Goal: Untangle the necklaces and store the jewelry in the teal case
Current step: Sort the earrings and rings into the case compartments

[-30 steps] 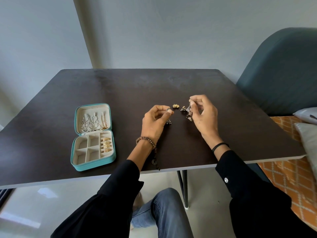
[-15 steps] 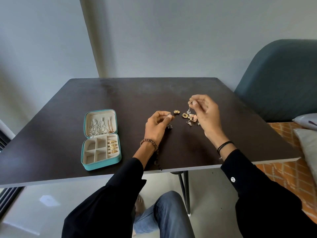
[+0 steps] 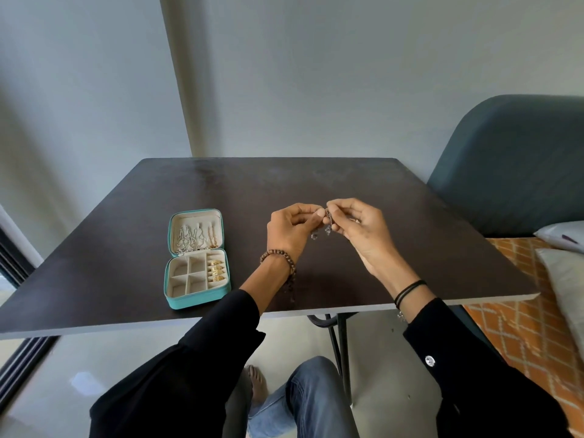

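The teal case (image 3: 196,298) lies open on the dark table (image 3: 126,235), left of my hands. Its lid holds silver chains (image 3: 188,238) and its tray holds gold rings (image 3: 217,270) in the right slot. My left hand (image 3: 292,230) and my right hand (image 3: 357,230) meet above the table's middle, both pinching a small dangling jewelry piece (image 3: 328,222) between their fingertips. Small charms hang below the fingers. Other loose pieces seen earlier are hidden behind my hands.
A teal chair back (image 3: 512,165) stands at the table's right. Pillows (image 3: 562,248) and an orange patterned cover (image 3: 518,327) lie at far right. A window frame (image 3: 15,267) borders the left.
My hands have come together and lifted the jewelry piece off the table; before, they were apart with loose pieces lying between them. The camera has tilted up.
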